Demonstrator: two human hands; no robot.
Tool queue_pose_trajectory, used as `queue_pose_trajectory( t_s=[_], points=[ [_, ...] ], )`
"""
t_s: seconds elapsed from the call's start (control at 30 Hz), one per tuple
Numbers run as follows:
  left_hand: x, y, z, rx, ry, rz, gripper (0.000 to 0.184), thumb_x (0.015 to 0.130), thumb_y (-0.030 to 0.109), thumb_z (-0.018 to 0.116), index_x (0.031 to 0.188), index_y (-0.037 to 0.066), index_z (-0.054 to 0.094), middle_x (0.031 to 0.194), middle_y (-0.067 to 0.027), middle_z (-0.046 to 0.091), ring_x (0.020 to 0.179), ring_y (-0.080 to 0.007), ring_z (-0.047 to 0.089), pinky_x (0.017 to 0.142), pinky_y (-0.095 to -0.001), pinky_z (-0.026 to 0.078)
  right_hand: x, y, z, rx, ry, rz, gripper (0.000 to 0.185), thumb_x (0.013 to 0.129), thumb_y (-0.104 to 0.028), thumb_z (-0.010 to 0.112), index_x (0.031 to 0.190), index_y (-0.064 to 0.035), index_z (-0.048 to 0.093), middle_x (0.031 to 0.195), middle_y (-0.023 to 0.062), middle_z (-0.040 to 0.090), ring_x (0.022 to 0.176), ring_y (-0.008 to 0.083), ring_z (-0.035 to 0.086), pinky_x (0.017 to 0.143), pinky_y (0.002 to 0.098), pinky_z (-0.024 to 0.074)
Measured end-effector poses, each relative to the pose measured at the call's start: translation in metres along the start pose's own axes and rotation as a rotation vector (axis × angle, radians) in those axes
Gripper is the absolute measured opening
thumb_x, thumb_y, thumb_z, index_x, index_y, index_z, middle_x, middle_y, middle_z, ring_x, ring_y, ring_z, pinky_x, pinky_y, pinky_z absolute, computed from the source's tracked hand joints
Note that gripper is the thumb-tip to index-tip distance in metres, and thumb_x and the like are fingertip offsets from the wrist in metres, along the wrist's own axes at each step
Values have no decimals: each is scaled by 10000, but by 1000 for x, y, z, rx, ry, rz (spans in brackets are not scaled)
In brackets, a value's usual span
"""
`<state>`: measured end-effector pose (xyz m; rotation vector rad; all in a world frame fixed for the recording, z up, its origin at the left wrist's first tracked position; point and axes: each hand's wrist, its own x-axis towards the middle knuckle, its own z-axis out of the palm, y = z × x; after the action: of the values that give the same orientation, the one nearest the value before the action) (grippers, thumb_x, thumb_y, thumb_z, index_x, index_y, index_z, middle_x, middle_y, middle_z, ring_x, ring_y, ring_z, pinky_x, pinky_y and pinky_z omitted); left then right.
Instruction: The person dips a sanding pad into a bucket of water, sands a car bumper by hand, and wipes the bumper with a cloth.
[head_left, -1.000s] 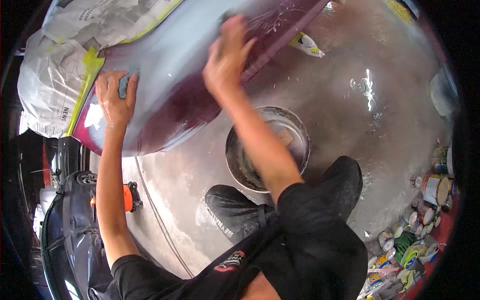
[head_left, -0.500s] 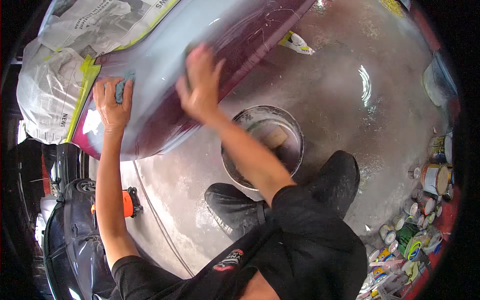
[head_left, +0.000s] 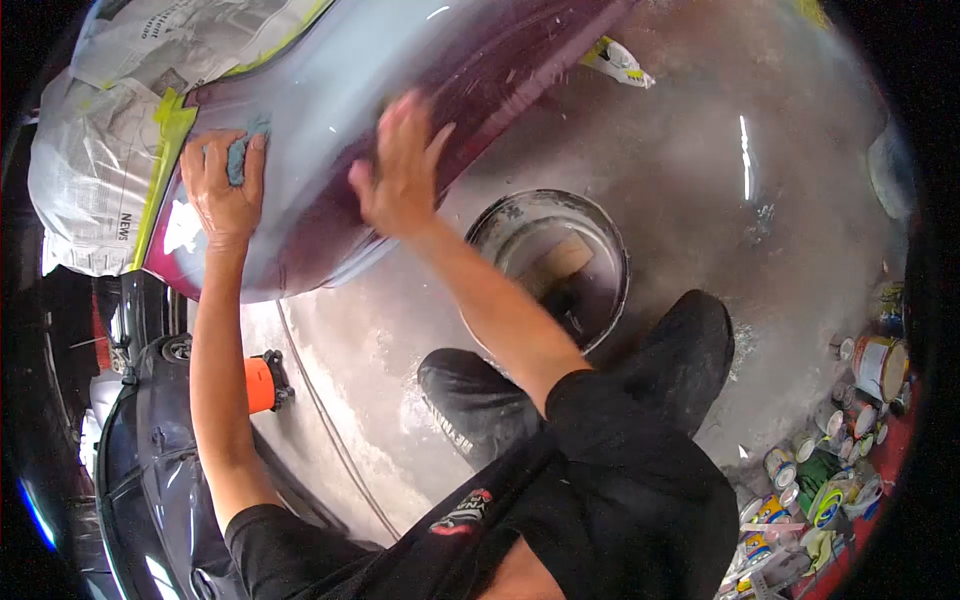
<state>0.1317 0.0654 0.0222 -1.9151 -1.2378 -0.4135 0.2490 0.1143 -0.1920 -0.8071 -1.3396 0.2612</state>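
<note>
My left hand (head_left: 222,185) is closed around a crumpled blue-green cloth (head_left: 237,160) and rests on the painted car body panel (head_left: 330,130), beside the yellow masking tape (head_left: 160,180). The panel is maroon with hazy grey-white patches. My right hand (head_left: 402,170) lies on the panel's middle, blurred by motion, fingers forward and thumb to the left. A dark edge shows beside its fingers; what lies under the palm is hidden. Below the right forearm, a round bucket (head_left: 617,285) holds cloudy liquid and a tan block (head_left: 568,257).
Newspaper and plastic masking (head_left: 90,190) cover the panel's left side. A dark car (head_left: 165,450) and an orange object (head_left: 260,384) stand at lower left, with a hose (head_left: 335,440) on the floor. Several paint cans (head_left: 880,368) crowd the right. A scrap of masking (head_left: 620,62) lies beyond the panel.
The view has shifted a little, so the panel sits higher in the picture. My right hand has slid slightly nearer to me along the panel. My left hand keeps its place with the cloth.
</note>
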Motion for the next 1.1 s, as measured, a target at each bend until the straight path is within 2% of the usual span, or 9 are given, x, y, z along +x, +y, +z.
queue_pose_trajectory(
  t_s=[0.17,0.23,0.27,0.4,0.47,0.53,0.77,0.93,1.1],
  points=[
    [-1,6,-1,26,21,13,206,854,172,788,992,62,682,984,-130,649,965,-338,599,866,-446,460,62,62,-41,-78,65,83,768,1028,-400,450,1589,22,138,1661,275,88,1549,429,78,1177,706,-19],
    [2,7,-3,22,-11,0,191,872,144,768,1000,39,673,990,-140,665,962,-348,603,874,-450,462,141,114,-86,-27,-72,465,683,1063,-345,380,1583,37,154,1665,264,85,1556,390,78,1205,660,-11],
    [3,5,0,22,-5,6,195,866,156,775,997,50,676,982,-132,659,959,-343,601,866,-447,460,177,129,-87,-68,128,574,700,1084,-480,238,1608,-27,142,1696,161,76,1564,323,96,1213,631,115],
    [3,2,-3,8,2,25,196,853,171,787,979,71,675,980,-118,646,941,-333,596,846,-445,456,113,61,-60,8,145,282,704,1072,-356,366,1582,58,112,1669,263,53,1554,411,32,1205,656,-4],
    [3,3,-2,13,-5,21,196,850,168,789,975,72,672,987,-119,646,938,-334,595,849,-447,456,22,10,-23,-37,-109,138,769,996,-429,494,1549,46,252,1650,269,145,1530,473,112,1187,697,43],
    [5,6,-2,30,6,21,205,845,165,793,985,74,674,993,-121,645,938,-334,596,850,-448,456,-52,-4,-1,-53,-121,-12,658,1045,-348,449,1548,31,261,1666,212,159,1543,372,166,1219,608,139],
    [1,7,0,12,-15,-27,190,874,157,775,1012,56,694,989,-151,659,968,-347,611,876,-447,468,159,142,-78,-38,168,448,659,996,-330,543,1545,-48,312,1656,180,221,1538,355,197,1217,623,99],
    [3,4,-1,33,1,15,204,851,174,792,988,72,682,984,-125,641,948,-336,592,846,-454,462,-12,13,-18,44,-122,-25,672,961,-317,609,1542,-104,348,1649,156,265,1535,343,220,1215,634,71],
    [0,9,-2,31,14,0,215,851,190,794,997,76,685,989,-120,643,960,-331,595,872,-450,459,59,78,-60,21,84,70,476,1004,-240,491,1430,-30,459,1577,187,391,1493,369,313,1206,651,32]
  ],
)
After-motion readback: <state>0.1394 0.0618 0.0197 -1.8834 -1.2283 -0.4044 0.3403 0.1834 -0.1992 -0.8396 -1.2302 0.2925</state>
